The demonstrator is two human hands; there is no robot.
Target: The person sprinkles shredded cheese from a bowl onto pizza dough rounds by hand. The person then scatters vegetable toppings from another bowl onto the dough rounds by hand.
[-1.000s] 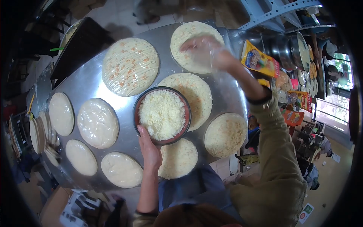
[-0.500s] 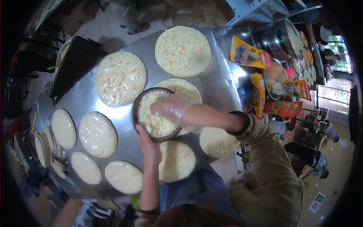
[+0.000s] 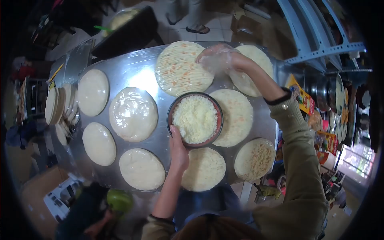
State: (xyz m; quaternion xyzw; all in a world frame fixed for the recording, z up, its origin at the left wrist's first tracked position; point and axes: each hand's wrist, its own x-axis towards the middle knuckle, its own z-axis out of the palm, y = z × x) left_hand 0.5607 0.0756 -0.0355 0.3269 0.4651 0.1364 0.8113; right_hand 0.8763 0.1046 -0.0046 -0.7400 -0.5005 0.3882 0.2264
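Observation:
My left hand (image 3: 179,154) grips the near rim of a dark round bowl (image 3: 171,116), its thumb over the edge. Crumbly pale grated cheese (image 3: 195,119) fills the bowl. My right hand (image 3: 218,60), in a clear plastic glove, is above the far side of the table, between a dough round with orange bits and pale streaks (image 3: 182,68) and a paler dough round (image 3: 256,74). Blur and the glove obscure its fingers and anything in them. Under the bowl's right edge lies a cheese-strewn round (image 3: 236,118); another (image 3: 204,170) is nearer me. Brown crumbs top the round at right (image 3: 256,160).
Several plain and glossy dough rounds (image 3: 133,114) lie on the left of the metal table (image 3: 120,76). Stacked discs (image 3: 60,104) stand at its far left. Yellow packets (image 3: 300,96) and a blue metal rack (image 3: 320,52) are at right. Another person's feet (image 3: 198,29) show beyond.
My right hand has left the cheese bowl and moved to the far rounds. My left hand still holds the bowl. The view has shifted; a green object and dark sleeve now show at lower left.

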